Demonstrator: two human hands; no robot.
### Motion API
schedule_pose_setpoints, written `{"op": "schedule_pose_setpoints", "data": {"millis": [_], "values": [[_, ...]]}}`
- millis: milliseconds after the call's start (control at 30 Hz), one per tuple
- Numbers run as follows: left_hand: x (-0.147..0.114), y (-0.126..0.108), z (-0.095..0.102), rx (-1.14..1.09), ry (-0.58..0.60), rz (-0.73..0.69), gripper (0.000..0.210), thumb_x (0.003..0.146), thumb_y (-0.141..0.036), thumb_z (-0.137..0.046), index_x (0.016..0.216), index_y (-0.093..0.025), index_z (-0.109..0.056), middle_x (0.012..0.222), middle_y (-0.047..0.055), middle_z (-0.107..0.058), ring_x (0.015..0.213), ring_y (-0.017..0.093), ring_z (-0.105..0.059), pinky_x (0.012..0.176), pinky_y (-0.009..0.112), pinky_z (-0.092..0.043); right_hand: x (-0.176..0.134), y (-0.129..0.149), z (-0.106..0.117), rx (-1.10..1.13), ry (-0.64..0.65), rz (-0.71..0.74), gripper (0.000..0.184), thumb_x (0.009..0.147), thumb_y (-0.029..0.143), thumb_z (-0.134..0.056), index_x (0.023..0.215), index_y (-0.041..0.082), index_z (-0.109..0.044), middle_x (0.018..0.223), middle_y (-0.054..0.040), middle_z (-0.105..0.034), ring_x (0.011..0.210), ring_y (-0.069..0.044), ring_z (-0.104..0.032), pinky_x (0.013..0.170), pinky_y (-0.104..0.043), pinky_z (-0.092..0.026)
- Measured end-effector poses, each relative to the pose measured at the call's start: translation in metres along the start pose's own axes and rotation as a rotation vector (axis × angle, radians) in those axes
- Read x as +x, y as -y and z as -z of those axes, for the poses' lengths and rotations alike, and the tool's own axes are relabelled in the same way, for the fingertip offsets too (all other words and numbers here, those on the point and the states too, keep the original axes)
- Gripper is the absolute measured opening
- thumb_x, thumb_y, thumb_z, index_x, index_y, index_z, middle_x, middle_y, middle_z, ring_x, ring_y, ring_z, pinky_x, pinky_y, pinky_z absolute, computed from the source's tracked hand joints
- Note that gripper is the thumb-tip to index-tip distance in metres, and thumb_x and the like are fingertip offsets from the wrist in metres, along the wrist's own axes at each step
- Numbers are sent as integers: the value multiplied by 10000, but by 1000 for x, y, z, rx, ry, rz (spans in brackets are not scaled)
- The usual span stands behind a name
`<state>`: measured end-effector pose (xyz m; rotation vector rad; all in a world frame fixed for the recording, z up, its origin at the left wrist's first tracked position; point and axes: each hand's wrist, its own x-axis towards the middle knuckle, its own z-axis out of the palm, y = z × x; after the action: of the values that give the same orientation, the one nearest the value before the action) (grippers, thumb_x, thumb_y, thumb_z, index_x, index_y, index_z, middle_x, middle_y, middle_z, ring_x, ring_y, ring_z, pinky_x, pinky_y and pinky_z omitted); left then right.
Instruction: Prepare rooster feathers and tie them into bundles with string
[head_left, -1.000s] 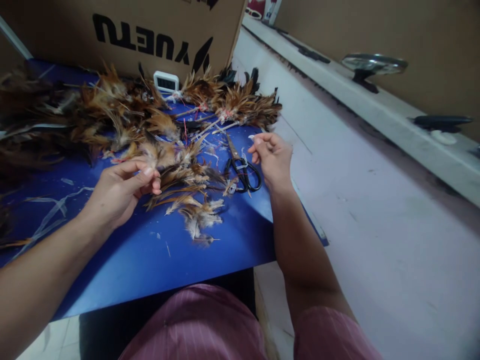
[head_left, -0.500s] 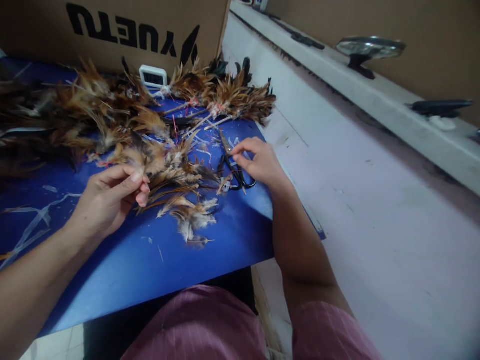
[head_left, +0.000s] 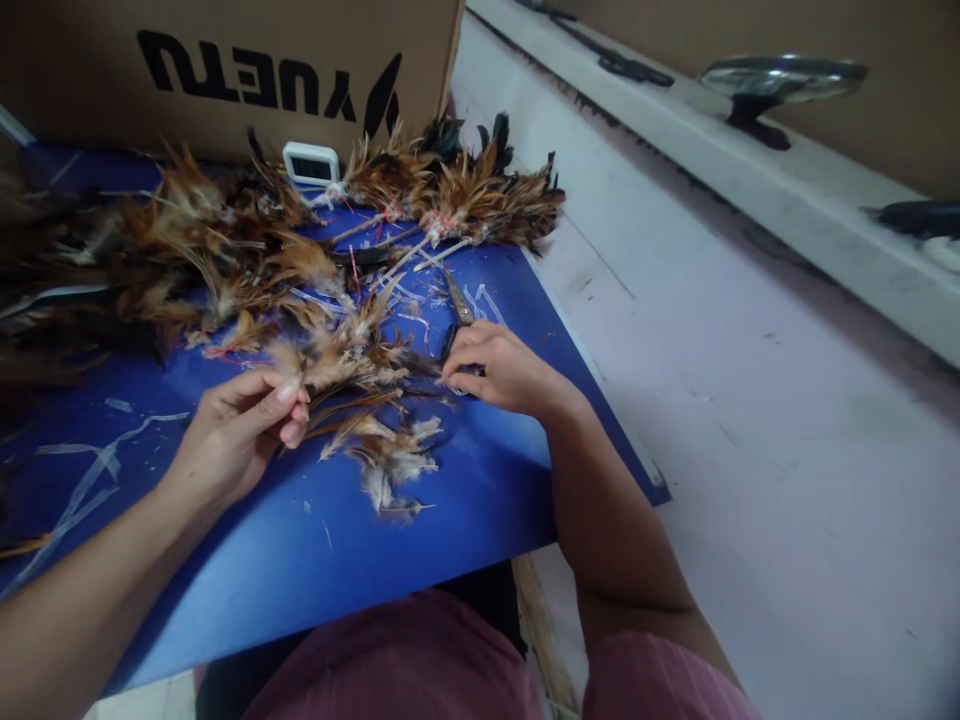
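Note:
My left hand (head_left: 244,430) pinches a light brown fluffy feather (head_left: 286,358) between thumb and fingertips, left of a loose heap of brown feathers (head_left: 360,360). On the blue tabletop, my right hand (head_left: 502,370) lies over the black-handled scissors (head_left: 460,305), covering most of the handles. Its fingertips are pressed together low by the handles. What they hold, if anything, is too small to make out. The scissor blades point away from me. Closer to the front edge sits a small clump of grey-white and brown feathers (head_left: 390,460).
Bundles of brown feathers with tied stems (head_left: 480,195) lie at the back right, more feathers (head_left: 187,230) at the left. Behind stand a small white digital display (head_left: 311,163) and a cardboard box (head_left: 300,35). Clear plastic strips (head_left: 82,470) lie at left. A pale wall (head_left: 712,400) borders the right.
My right hand has moved from the scissors' pivot down over their handles, fingertips toward the feathers. The left hand keeps its pinch on the feather. The whole view has shifted slightly.

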<state>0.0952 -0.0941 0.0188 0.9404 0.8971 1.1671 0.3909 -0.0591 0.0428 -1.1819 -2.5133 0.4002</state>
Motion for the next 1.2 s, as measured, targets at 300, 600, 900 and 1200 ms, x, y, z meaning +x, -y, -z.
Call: {"op": "schedule_pose_setpoints", "data": {"millis": [300, 600, 900, 1200], "values": [[-7, 2, -7, 42, -8, 46, 164, 663, -270, -804, 652, -161, -682, 572, 1, -607, 439, 77, -498, 421, 199, -422, 2, -16, 5, 304, -425, -91, 154, 866, 268, -593, 863, 207, -734, 871, -36, -725, 830, -164, -670, 797, -305, -513], [-13, 4, -9, 153, 23, -18, 135, 691, -279, -779, 647, -177, -702, 572, 7, -595, 437, 96, -500, 415, 219, -415, 11, -22, -15, 753, -522, -277, 195, 838, 283, -603, 983, 164, -655, 729, -1, -697, 496, -73, -566, 553, -226, -494], [-15, 3, -11, 538, 271, -231, 144, 836, -212, -624, 720, -190, -707, 599, 12, -612, 484, 111, -537, 486, 218, -436, 13, 5, -19, 604, -229, -88, 171, 881, 198, -544, 927, 151, -702, 789, -26, -694, 742, -104, -628, 730, -235, -474], [-25, -14, -42, 951, 381, -556, 143, 856, -121, -551, 804, -175, -672, 678, 14, -635, 597, 105, -585, 577, 180, -440, 12, 23, -24, 653, -86, -84, 208, 908, 245, -524, 964, 152, -702, 676, 2, -631, 634, -92, -576, 660, -217, -459]]}}
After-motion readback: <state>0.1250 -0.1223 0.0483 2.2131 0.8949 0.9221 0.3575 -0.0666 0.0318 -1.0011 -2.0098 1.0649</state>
